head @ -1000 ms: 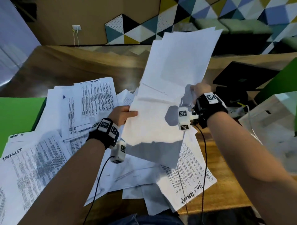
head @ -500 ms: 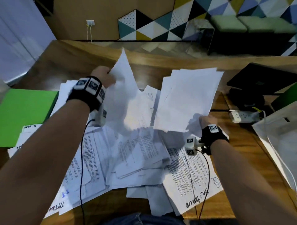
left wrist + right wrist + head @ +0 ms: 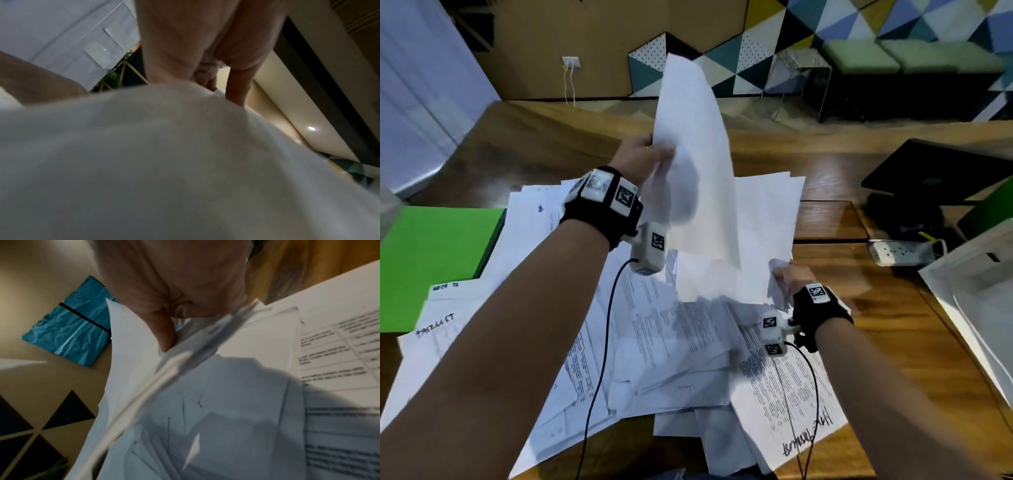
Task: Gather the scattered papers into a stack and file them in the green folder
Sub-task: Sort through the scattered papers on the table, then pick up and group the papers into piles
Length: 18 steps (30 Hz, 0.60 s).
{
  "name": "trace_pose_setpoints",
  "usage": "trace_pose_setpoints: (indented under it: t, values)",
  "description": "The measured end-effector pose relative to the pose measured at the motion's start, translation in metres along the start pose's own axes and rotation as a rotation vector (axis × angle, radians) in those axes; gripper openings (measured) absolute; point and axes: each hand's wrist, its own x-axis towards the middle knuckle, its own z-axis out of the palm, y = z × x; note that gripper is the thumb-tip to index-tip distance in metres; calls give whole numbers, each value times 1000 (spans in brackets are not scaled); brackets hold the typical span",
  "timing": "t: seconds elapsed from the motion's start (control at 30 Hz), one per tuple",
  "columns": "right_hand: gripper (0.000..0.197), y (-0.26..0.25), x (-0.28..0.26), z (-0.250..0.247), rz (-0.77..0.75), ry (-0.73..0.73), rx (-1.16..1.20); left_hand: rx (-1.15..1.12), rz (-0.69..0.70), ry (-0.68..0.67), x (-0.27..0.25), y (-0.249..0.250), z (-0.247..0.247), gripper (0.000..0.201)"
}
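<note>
Up high, the left hand (image 3: 637,157) pinches a blank sheet (image 3: 695,164) at its edge, fingers (image 3: 236,87) curled round the paper, the sheet arching above the pile. Lower down, the right hand (image 3: 789,277) grips a gathered stack (image 3: 753,233) by its corner, thumb clamped on top. Beneath both, scattered papers (image 3: 661,329) overlap across the wooden bench (image 3: 887,329). Off to the left, the green folder (image 3: 431,260) lies flat on the bench, its near edge tucked under the printed pages.
</note>
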Motion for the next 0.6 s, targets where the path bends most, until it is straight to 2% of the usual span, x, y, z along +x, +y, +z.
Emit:
trace_pose_setpoints:
  t: [0.1,0.17,0.23,0.4,0.5,0.6]
  values:
    - [29,2,4,2,-22,-12,19,-4,-3,85,0,-26,-2,20]
    - [28,2,3,6,-20,-35,42,142,-47,159,-3,-45,-5,24]
    - [28,-2,-6,11,-17,-59,72,306,-95,224,-11,-64,-7,19]
    - [23,1,-26,23,-25,-126,55,447,-350,343,-31,-115,-11,8]
    - [25,8,-25,37,-40,-187,-53,557,-503,345,-40,-134,-10,54]
    - [31,16,-22,51,-58,-256,-102,461,-581,286,-51,-148,-11,73]
